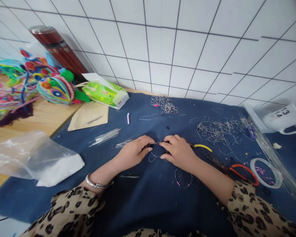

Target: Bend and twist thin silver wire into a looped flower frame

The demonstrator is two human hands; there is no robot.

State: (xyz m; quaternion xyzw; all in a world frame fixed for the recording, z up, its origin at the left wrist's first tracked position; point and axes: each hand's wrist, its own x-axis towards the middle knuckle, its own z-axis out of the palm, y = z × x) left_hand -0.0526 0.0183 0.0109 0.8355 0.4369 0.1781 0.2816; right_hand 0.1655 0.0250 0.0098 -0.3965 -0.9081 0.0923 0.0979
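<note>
Both hands rest on a dark blue cloth [143, 204] and meet over a thin wire loop [156, 157]. My left hand [134, 152] pinches the loop's left side with curled fingers. From the right, the closed fingers of my right hand [179, 152] hold the same loop. Yellow-handled pliers [201, 147] lie just behind the right hand. A second small wire ring with pink beads [183, 179] lies on the cloth below the right wrist. A silver bangle [96, 183] sits on my left wrist.
Tangled wire scraps [218, 130] and another wire tangle [164, 104] lie behind. Straight wire bundles [105, 136] sit left. Red-handled scissors [239, 170], a tape roll [266, 172], a clear plastic bag [32, 158], a tissue pack [106, 93], a brown envelope [88, 116] and colourful pipe-cleaner crafts [46, 82] surround them.
</note>
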